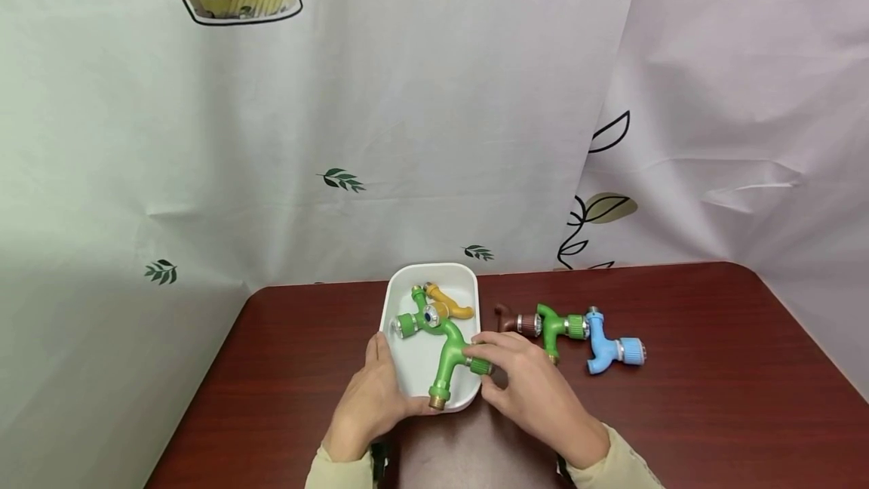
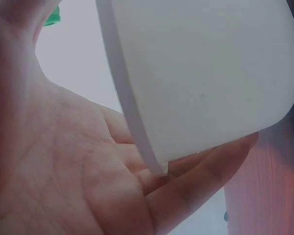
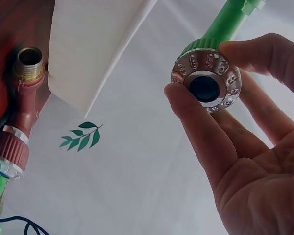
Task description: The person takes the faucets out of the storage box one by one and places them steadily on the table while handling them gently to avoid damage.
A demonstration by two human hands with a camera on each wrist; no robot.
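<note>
A white plastic container [image 1: 413, 368] sits at the middle of the table. My left hand [image 1: 372, 402] holds its near left corner, with fingers along the outer wall [image 2: 206, 73] and thumb at the near rim. A green tap [image 1: 448, 362] hangs over the container's near right part. My right hand [image 1: 526, 383] pinches this tap by its ribbed knob [image 3: 232, 85] between thumb and fingers. Inside the container, a second green tap [image 1: 419, 308] lies beside a yellow tap [image 1: 448, 303].
Right of the container, a brown tap [image 1: 509, 320], another green tap [image 1: 553, 327] and a blue tap [image 1: 600, 342] lie in a row on the dark red table [image 1: 699, 368]. A pale patterned cloth [image 1: 434, 134] hangs behind the table.
</note>
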